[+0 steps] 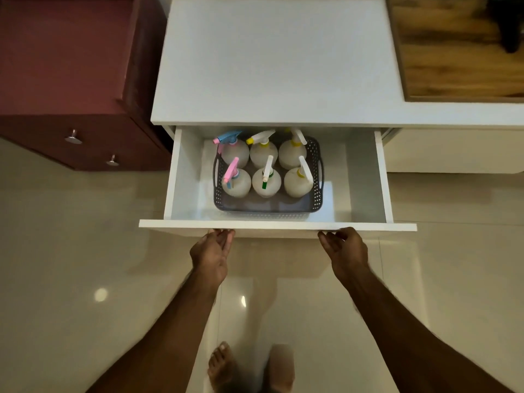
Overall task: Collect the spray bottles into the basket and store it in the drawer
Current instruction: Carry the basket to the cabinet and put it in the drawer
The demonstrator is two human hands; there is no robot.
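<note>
nearest to me are the person's bare feet [224, 364] on the glossy tiled floor [71, 265], set back from the cabinet so both arms can reach forward. the left hand [211, 255] and the right hand [344, 252] are up against the lower edge of the drawer front [278, 226], spaced well apart, i'd guess so the wide panel slides evenly instead of skewing on its runners. the left hand's fingers [224, 236] are loosely curled with the palm turned inward, tips touching the underside of the panel; the right hand's fingers [329, 239] are bent and tucked under the same edge. neither hand holds anything loose.

beyond the panel the drawer [365, 177] stands pulled out, and the dark grey basket [266, 207] sits on its floor near the middle, clear of the side walls. six spray bottles [266, 181] stand upright in it in two rows of three, packed close so they prop one another. their triggers look close under the white cabinet top [272, 66]. the collecting looks done; what's left, i reckon, is pushing the drawer shut.

furthest off, a maroon cabinet [56, 80] stands to the left and a wooden tray [459, 58] to the right.
</note>
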